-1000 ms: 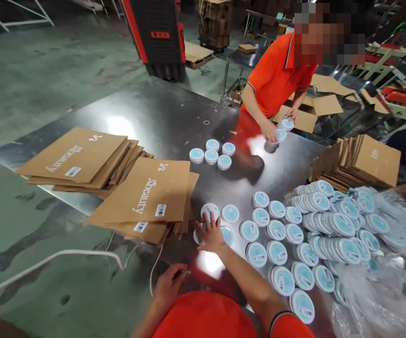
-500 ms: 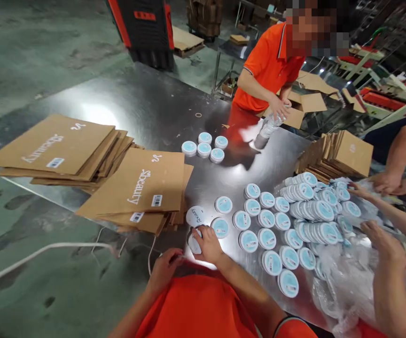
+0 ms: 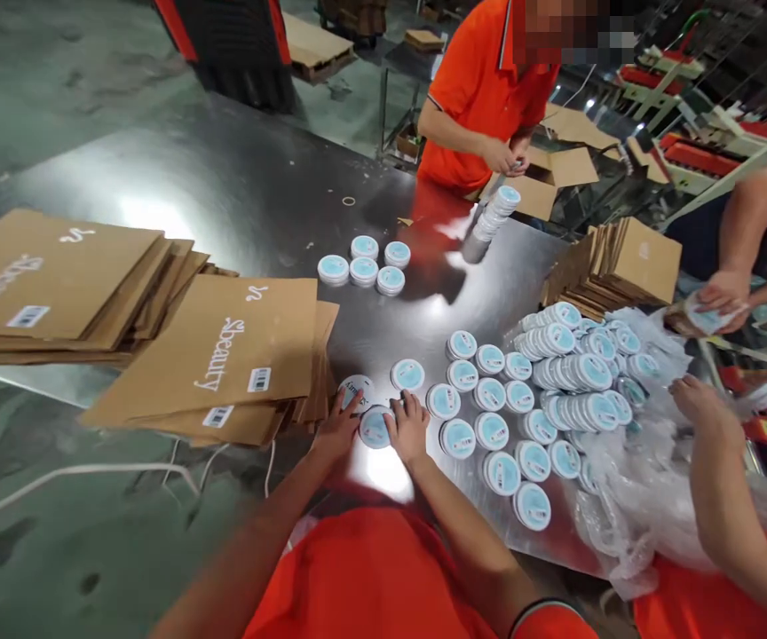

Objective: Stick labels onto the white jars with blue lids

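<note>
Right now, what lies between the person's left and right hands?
In the head view, a round tin with a pale blue label lies between the left hand and the right hand, on the steel table.

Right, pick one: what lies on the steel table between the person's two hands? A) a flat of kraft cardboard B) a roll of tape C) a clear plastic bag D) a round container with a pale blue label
D: a round container with a pale blue label lies on the steel table, between the left hand and the right hand.
</note>
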Action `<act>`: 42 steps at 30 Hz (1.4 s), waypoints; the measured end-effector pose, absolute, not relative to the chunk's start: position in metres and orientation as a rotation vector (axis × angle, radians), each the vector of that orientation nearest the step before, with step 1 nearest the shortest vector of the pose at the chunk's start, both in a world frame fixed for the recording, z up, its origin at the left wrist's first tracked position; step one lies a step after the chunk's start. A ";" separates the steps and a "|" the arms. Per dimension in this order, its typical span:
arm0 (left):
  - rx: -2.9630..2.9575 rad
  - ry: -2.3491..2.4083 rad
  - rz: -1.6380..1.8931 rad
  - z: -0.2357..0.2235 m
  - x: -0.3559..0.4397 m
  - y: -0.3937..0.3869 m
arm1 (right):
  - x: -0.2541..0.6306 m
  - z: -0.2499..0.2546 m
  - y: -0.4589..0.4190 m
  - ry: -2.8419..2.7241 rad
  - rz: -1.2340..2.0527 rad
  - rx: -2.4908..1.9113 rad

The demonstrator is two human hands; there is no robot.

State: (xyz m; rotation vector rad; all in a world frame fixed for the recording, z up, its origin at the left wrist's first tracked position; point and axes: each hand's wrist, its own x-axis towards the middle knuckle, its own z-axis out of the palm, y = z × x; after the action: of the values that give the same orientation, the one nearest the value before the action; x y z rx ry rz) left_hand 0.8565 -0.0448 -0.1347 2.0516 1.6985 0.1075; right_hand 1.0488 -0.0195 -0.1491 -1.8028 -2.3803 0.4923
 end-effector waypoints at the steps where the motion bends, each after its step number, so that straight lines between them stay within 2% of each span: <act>1: 2.049 1.704 0.101 -0.136 0.856 -0.046 | 1.049 -0.152 -0.025 -2.371 0.473 -1.804; 12: 2.114 1.895 -0.029 -0.138 0.863 -0.130 | 1.059 -0.153 -0.033 -2.141 0.477 -1.952; 20: 2.118 1.729 0.154 -0.155 0.848 -0.118 | 1.045 -0.157 -0.045 -1.991 0.354 -2.226; 24: 2.004 1.732 0.347 -0.150 0.847 -0.123 | 1.051 -0.158 -0.044 -2.032 0.379 -2.130; 27: 1.694 1.702 0.528 -0.136 0.846 -0.123 | 1.060 -0.151 -0.053 -2.010 0.381 -2.021; 32: 1.273 1.753 0.607 -0.129 0.834 -0.100 | 1.062 -0.138 -0.064 -2.500 0.472 -1.576; 38: 1.242 1.861 0.620 -0.139 0.825 -0.103 | 1.036 -0.134 -0.056 -2.775 0.574 -1.384; 42: 1.493 1.854 0.557 -0.136 0.847 -0.117 | 1.031 -0.139 -0.057 -2.813 0.603 -1.413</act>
State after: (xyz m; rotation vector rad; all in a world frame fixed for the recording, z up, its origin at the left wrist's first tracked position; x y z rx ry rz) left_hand 0.8466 -0.1169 -0.1363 1.4932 1.8538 0.5572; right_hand 1.0307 -0.0567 -0.1392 -1.4134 -2.8126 0.6026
